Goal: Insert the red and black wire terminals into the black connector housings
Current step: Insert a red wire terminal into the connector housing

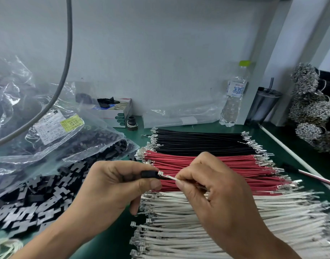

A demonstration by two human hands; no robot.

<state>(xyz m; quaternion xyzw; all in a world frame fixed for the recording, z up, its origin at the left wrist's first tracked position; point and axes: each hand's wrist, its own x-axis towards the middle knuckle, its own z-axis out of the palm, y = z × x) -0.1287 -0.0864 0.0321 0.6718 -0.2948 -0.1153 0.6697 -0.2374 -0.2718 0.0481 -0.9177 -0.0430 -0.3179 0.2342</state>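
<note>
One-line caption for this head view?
Left hand holds black connector housing; right hand pinches white wire at its opening.

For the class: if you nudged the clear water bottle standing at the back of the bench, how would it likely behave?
The bottle stands tall and narrow, so a nudge near its green cap would probably tip it. It looks nearly empty, so likely light and easy to slide. On its side, its round body would probably roll on the green mat.

Matt green desk (283,139). Red wires (225,165), black wires (197,141) and white wires (216,230) in smooth plastic insulation, tipped with shiny metal terminals (257,146). Glossy, crinkled clear plastic bags (48,146) of matt black plastic housings (38,199). Clear plastic bottle (233,101).
</note>
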